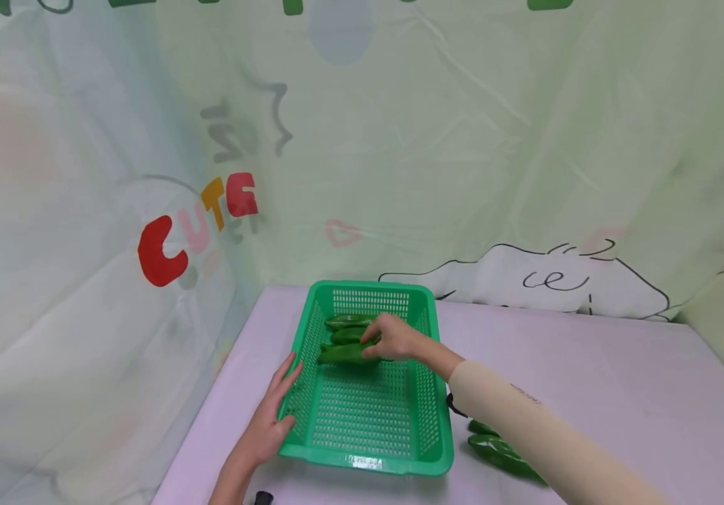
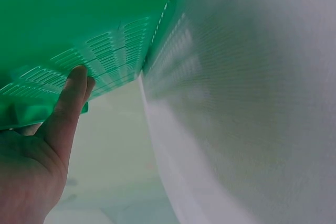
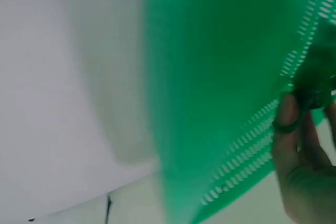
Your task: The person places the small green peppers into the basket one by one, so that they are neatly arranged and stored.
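Note:
My right hand point(image 1: 392, 338) reaches into the green plastic basket point(image 1: 362, 459) and pinches a long green pepper point(image 1: 343, 354) near its right end. In the right wrist view, fingers point(image 3: 286, 153) close around the dark stem end of this pepper point(image 3: 315, 72). Two other green peppers point(image 1: 344, 322) lie just behind it at the basket's far end. My left hand point(image 1: 267, 428) holds the basket's left rim, with some fingers over the edge. In the left wrist view, straight fingers point(image 2: 73, 95) touch the basket's slotted outer wall point(image 2: 105, 51).
More green peppers point(image 1: 502, 454) lie on the white table point(image 1: 564, 379) right of the basket, partly covered by my right sleeve point(image 1: 539, 428). A printed cloth backdrop point(image 1: 463, 161) stands behind and to the left. A small black object point(image 1: 264, 498) shows at the bottom edge.

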{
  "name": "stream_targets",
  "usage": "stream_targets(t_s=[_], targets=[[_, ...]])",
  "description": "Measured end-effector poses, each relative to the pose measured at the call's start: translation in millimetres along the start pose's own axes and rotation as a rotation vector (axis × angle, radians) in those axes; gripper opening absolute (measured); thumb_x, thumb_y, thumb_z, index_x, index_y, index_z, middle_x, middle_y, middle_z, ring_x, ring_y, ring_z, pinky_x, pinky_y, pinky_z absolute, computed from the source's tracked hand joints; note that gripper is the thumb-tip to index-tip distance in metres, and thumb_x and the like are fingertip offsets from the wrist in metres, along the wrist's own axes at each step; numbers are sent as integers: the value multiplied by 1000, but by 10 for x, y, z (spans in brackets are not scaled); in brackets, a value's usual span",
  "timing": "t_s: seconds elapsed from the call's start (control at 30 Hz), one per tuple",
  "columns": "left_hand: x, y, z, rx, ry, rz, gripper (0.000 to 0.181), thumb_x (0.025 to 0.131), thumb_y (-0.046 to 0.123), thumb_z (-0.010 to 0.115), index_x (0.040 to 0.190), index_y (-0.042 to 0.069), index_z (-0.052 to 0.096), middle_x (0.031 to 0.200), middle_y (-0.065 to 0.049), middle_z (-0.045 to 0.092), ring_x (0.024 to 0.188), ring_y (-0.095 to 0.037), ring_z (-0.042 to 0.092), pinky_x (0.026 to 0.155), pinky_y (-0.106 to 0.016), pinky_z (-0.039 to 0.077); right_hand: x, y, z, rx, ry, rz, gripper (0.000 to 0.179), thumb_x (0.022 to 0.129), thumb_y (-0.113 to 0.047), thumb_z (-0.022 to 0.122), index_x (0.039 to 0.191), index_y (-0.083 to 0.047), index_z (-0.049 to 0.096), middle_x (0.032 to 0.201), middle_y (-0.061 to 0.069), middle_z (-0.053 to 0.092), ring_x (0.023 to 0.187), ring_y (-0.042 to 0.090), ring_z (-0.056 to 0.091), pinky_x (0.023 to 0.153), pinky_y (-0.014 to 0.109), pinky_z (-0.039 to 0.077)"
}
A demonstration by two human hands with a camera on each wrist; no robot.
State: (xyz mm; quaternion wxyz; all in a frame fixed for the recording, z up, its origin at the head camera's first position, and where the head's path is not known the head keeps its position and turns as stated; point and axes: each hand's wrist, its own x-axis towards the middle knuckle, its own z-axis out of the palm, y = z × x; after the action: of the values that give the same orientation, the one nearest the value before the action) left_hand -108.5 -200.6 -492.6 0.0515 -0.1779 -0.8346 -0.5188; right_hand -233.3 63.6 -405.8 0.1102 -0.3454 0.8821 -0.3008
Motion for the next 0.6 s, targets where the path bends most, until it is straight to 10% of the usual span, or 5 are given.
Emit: stream_targets(t_s=[0.6], targets=[[-2, -13, -6, -22, 5, 11, 89, 67, -20, 44, 153, -1, 30, 164, -10, 12, 149, -37, 11, 108, -69, 19, 99, -116, 57, -10, -76, 67, 26, 85, -9, 75, 105, 7, 74, 104, 16, 73, 98, 28, 68, 83, 36, 55]])
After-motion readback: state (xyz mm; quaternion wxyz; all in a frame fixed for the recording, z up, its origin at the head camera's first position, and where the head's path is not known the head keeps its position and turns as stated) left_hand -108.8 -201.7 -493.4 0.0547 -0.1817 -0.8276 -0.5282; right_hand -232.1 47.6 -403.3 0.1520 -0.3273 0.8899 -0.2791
